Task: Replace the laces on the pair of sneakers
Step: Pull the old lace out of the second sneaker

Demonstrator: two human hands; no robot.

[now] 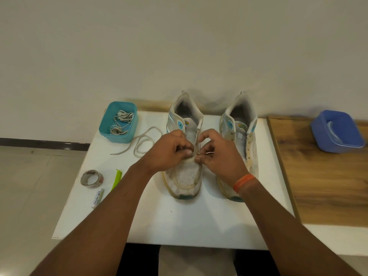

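Working at the lowest eyelets of the left sneaker (pixel 184 156) on the white surface (pixel 199 226), the left hand (pixel 169 150) and right hand (pixel 219 154) have fingers pinched on a lace end. Lacing seems just begun; next comes feeding it through. Farther back, the right sneaker (pixel 239 136) stands unlaced, with a loose lace (pixel 143 142) beside the teal box (pixel 119 122).

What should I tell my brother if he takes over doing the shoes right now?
Left hand and right hand: both pinch a lace at the lowest eyelets of the left shoe.
Right shoe stands beside it with no lace in view.
A loose lace lies on the white board; more laces sit in the teal box.
Done: apparently only the first eyelets of the left shoe.
Left: lace the rest of that shoe, then the right one.
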